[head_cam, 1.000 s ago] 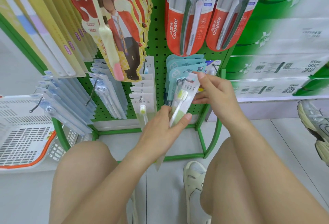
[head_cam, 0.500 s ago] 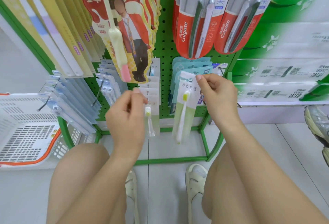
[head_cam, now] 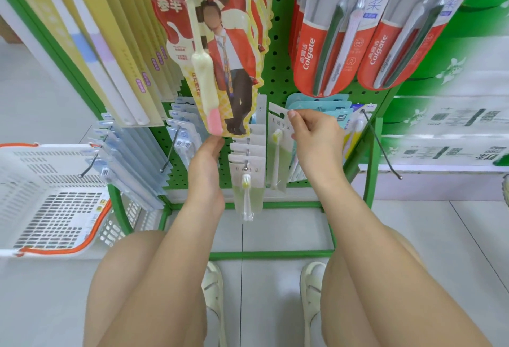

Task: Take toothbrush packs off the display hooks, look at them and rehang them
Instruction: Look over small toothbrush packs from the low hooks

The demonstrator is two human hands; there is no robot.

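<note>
Fingers of the right hand (head_cam: 316, 137) pinch the top of a green toothbrush pack (head_cam: 278, 151), held beside the hanging row of packs (head_cam: 248, 170). The left hand (head_cam: 205, 170), fingers straight, holds nothing, beneath the red card pack (head_cam: 220, 52).

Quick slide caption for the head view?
Right hand pinches a green toothbrush pack beside its hook row; left hand open.
</note>
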